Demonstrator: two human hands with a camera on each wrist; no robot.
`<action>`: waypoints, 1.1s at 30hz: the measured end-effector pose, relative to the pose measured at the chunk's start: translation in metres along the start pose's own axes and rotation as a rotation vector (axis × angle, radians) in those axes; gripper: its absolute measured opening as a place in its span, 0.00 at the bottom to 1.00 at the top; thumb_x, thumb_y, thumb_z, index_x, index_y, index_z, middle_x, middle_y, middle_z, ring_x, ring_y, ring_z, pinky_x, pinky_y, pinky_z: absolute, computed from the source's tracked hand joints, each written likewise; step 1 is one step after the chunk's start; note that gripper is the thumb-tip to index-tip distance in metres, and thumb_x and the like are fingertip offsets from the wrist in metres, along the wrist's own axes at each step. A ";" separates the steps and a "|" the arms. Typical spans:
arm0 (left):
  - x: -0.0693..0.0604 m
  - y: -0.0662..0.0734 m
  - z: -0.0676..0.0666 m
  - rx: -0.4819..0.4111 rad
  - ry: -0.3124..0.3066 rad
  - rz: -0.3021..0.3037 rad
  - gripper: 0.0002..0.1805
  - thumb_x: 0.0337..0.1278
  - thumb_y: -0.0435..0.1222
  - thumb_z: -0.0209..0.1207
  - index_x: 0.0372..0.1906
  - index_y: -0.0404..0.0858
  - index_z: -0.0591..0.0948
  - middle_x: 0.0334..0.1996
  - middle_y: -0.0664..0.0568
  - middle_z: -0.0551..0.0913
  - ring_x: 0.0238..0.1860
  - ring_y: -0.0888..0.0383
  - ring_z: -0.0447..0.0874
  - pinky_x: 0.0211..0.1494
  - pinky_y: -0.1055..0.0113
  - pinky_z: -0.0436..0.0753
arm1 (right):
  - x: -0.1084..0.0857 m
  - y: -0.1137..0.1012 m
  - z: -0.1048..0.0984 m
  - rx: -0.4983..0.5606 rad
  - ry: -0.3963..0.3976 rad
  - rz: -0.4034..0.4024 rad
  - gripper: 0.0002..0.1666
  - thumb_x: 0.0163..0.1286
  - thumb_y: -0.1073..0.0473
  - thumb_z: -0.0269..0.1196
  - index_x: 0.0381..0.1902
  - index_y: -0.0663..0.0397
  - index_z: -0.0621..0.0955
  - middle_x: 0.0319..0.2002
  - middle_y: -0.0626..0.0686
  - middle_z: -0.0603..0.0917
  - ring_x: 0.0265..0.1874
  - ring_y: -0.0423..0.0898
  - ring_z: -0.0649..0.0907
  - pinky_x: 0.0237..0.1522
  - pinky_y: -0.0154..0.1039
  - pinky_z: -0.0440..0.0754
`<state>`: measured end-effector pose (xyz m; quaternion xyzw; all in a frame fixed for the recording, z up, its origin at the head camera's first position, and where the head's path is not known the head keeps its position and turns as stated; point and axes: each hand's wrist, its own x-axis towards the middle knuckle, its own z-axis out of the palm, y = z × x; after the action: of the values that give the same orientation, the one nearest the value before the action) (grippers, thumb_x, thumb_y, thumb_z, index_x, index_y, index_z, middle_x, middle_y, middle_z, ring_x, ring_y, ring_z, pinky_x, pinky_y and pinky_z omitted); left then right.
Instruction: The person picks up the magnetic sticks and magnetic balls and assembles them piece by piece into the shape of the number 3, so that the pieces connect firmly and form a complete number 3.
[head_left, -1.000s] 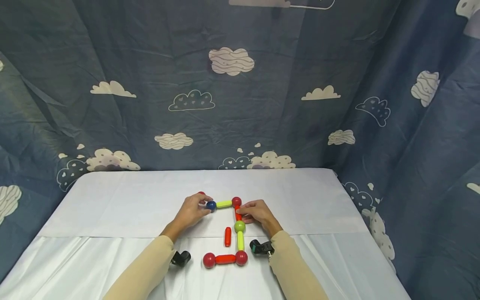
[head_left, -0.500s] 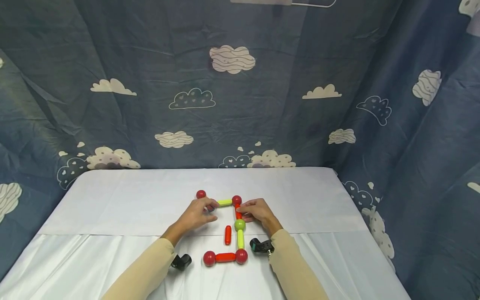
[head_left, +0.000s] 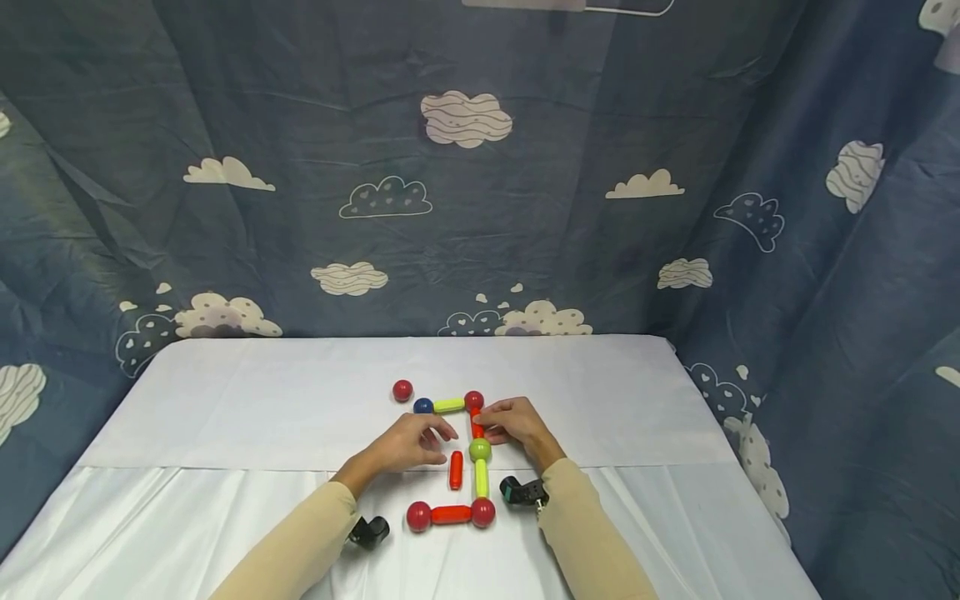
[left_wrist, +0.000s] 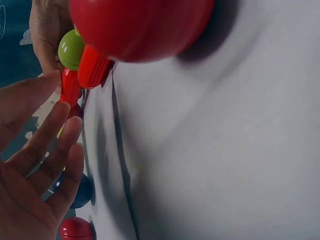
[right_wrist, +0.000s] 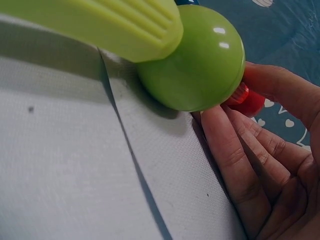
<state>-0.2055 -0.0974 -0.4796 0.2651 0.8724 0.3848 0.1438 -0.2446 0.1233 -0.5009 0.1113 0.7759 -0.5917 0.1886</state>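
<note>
A connected chain of balls and rods lies on the white cloth. It runs from a blue ball (head_left: 423,406) through a yellow-green rod (head_left: 449,405), a red ball (head_left: 473,401) and an upright red rod (head_left: 476,425) to a green ball (head_left: 479,450). Below come another yellow-green rod (head_left: 482,479), a corner red ball (head_left: 483,512), a red rod (head_left: 451,514) and an end red ball (head_left: 418,517). My right hand (head_left: 519,427) pinches the upright red rod between thumb and fingers. My left hand (head_left: 408,443), fingers parted and holding nothing, hovers beside a loose red rod (head_left: 456,471).
A separate red ball (head_left: 402,391) lies behind the blue ball, apart from it. Black wrist cameras (head_left: 369,532) sit under both forearms. A dark blue curtain (head_left: 480,208) with cloud prints hangs behind the white-covered table (head_left: 600,383).
The left hand has let go of the blue ball and moved right and toward the loose red rod, uncovering the blue and separate red balls. The right hand stays on its rod.
</note>
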 end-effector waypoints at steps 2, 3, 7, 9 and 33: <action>0.001 -0.001 0.002 0.000 -0.015 0.019 0.17 0.47 0.29 0.69 0.46 0.38 0.83 0.38 0.52 0.83 0.34 0.60 0.77 0.39 0.69 0.78 | 0.000 0.000 0.000 0.003 -0.002 0.000 0.16 0.55 0.60 0.73 0.40 0.63 0.83 0.28 0.54 0.85 0.21 0.42 0.83 0.27 0.34 0.82; 0.001 -0.001 0.003 0.001 -0.022 0.027 0.17 0.47 0.29 0.69 0.46 0.38 0.83 0.38 0.52 0.83 0.34 0.60 0.77 0.39 0.70 0.78 | 0.000 0.001 0.000 0.004 -0.003 0.000 0.16 0.55 0.60 0.73 0.40 0.63 0.83 0.28 0.54 0.85 0.20 0.42 0.83 0.27 0.34 0.82; 0.001 0.000 0.006 -0.009 -0.043 0.036 0.17 0.47 0.29 0.69 0.45 0.40 0.84 0.39 0.54 0.83 0.34 0.60 0.76 0.38 0.70 0.77 | 0.001 0.001 -0.001 0.022 -0.009 0.005 0.16 0.55 0.61 0.73 0.40 0.64 0.83 0.28 0.54 0.85 0.19 0.41 0.83 0.26 0.34 0.82; 0.001 0.000 0.007 -0.007 -0.051 0.035 0.17 0.47 0.28 0.69 0.45 0.41 0.84 0.38 0.54 0.82 0.34 0.60 0.76 0.39 0.69 0.76 | 0.001 0.001 0.000 0.022 -0.008 0.007 0.16 0.55 0.61 0.73 0.40 0.64 0.83 0.27 0.54 0.85 0.19 0.41 0.82 0.25 0.34 0.82; 0.000 0.001 0.013 0.149 -0.092 0.013 0.11 0.43 0.32 0.72 0.32 0.45 0.82 0.25 0.58 0.73 0.28 0.63 0.68 0.35 0.70 0.69 | 0.000 0.004 -0.001 0.022 -0.021 -0.021 0.16 0.55 0.61 0.73 0.39 0.64 0.83 0.27 0.54 0.86 0.17 0.40 0.82 0.25 0.33 0.82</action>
<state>-0.1997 -0.0891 -0.4874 0.2982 0.8893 0.3070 0.1611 -0.2435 0.1253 -0.5047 0.0992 0.7685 -0.6031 0.1893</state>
